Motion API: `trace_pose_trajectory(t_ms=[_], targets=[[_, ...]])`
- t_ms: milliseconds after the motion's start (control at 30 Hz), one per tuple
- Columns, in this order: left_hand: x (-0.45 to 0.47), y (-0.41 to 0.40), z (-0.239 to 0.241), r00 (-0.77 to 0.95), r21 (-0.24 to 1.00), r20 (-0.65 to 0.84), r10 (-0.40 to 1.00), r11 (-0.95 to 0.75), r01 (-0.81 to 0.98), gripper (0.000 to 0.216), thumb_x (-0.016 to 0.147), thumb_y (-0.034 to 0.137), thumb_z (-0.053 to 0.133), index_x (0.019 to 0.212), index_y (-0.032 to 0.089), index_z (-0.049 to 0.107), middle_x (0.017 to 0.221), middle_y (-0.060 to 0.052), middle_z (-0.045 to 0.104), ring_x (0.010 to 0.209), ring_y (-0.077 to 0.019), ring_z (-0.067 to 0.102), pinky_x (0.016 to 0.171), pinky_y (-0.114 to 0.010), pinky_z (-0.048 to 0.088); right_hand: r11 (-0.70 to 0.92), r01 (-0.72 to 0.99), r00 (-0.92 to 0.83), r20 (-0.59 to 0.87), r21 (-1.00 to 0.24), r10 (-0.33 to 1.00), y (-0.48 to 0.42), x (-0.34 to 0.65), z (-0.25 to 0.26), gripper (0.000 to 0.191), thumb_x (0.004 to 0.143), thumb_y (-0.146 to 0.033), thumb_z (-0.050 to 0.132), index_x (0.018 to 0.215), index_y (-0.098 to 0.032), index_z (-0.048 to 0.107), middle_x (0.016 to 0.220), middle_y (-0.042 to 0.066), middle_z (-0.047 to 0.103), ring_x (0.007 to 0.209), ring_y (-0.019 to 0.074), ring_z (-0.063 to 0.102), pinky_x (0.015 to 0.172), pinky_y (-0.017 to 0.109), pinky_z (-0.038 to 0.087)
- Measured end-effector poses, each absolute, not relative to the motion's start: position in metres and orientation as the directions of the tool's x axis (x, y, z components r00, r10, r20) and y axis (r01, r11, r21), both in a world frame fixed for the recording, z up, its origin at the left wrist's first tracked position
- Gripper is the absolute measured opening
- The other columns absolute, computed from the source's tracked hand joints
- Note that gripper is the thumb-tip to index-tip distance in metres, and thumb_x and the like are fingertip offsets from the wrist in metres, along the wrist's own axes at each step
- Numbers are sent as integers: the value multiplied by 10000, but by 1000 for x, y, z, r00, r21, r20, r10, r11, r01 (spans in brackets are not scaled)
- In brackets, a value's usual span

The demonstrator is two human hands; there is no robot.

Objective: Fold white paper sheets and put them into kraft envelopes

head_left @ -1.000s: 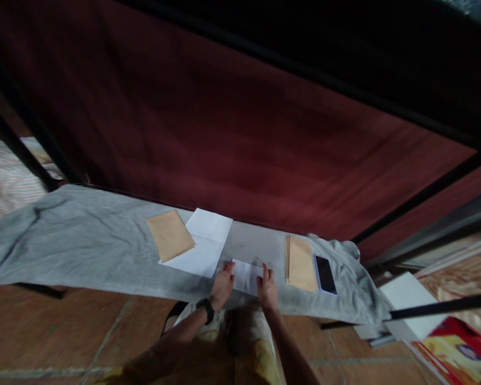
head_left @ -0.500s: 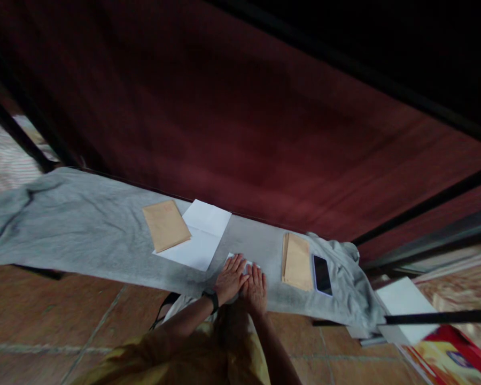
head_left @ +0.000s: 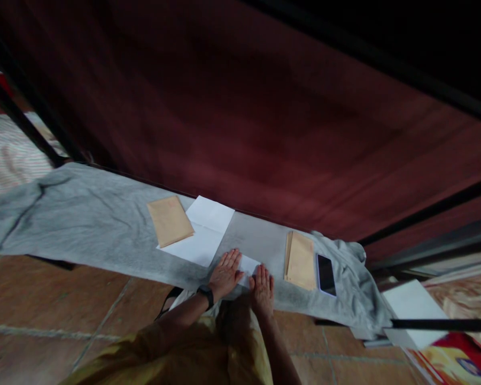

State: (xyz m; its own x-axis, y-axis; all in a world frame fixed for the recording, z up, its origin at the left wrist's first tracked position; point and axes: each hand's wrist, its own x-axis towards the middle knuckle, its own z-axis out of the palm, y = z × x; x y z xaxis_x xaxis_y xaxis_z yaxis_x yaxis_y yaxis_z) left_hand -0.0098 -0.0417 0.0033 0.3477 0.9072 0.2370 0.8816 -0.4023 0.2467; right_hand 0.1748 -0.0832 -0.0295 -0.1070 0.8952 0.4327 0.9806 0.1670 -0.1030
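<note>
A small piece of folded white paper (head_left: 247, 267) lies near the front edge of the cloth-covered bench. My left hand (head_left: 225, 274), with a dark watch on its wrist, presses flat on the paper's left end. On its right end rests my right hand (head_left: 262, 290), also flat with fingers stretched out. Part of the paper is hidden beneath both hands. Left of them, creased white sheets (head_left: 210, 223) lie spread out, partly covered by a brown envelope (head_left: 170, 220). To the right sits a stack of brown envelopes (head_left: 300, 261).
A phone (head_left: 326, 274) lies right of the envelope stack. Grey cloth (head_left: 84, 214) covers the long bench, wrinkled at both ends. Behind it rises a dark red panel (head_left: 224, 133). Black metal bars (head_left: 444, 324) and a white box-like object (head_left: 417, 310) stand at the right.
My hands have moved apart along the folded paper, left hand leftward and right hand rightward, baring its middle. The view has shifted slightly.
</note>
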Motion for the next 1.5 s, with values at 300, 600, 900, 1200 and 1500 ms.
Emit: trace_pose_trajectory(t_ms=[300, 600, 900, 1200, 1500], targets=[[-11, -42, 1, 366, 228, 235, 901, -417, 880, 550, 970, 329, 433, 1499, 180, 413, 1593, -120, 364, 1484, -257, 296, 1223, -457, 187, 286, 941, -182, 441, -182, 879, -58, 135, -25, 543, 1057, -334, 266, 1549, -109, 307, 1491, 187, 494, 1399, 260, 433, 1134, 477, 336], [-9, -42, 2, 342, 248, 226, 912, -394, 885, 555, 967, 385, 452, 1480, 174, 449, 1588, -124, 373, 1487, -261, 292, 1230, -439, 179, 279, 955, -209, 447, -96, 870, -74, 163, -26, 572, 1058, -389, 302, 1558, -111, 283, 1529, 187, 441, 1416, 274, 412, 1146, 473, 318], [-9, -40, 2, 349, 205, 232, 908, -397, 895, 561, 970, 401, 445, 1477, 162, 440, 1581, -131, 383, 1483, -260, 301, 1222, -463, 191, 253, 962, -199, 365, -107, 909, -100, 186, -23, 569, 1065, -396, 266, 1581, -163, 210, 1553, 146, 418, 1440, 252, 376, 1171, 472, 270], [27, -43, 7, 498, 242, 180, 848, -529, 813, 505, 1003, 315, 348, 1475, 167, 446, 1559, -93, 430, 1473, -220, 321, 1229, -435, 198, 257, 958, -204, 327, -128, 923, -101, 188, -21, 513, 1063, -361, 281, 1538, -179, 348, 1549, 125, 428, 1451, 234, 360, 1188, 470, 252], [29, -34, 0, 533, 236, 212, 819, -572, 785, 526, 988, 283, 356, 1497, 168, 420, 1578, -82, 402, 1485, -196, 295, 1237, -412, 184, 224, 959, -158, 330, -173, 931, -99, 184, -19, 500, 1059, -368, 298, 1499, -165, 426, 1516, 128, 478, 1438, 229, 378, 1196, 467, 236]])
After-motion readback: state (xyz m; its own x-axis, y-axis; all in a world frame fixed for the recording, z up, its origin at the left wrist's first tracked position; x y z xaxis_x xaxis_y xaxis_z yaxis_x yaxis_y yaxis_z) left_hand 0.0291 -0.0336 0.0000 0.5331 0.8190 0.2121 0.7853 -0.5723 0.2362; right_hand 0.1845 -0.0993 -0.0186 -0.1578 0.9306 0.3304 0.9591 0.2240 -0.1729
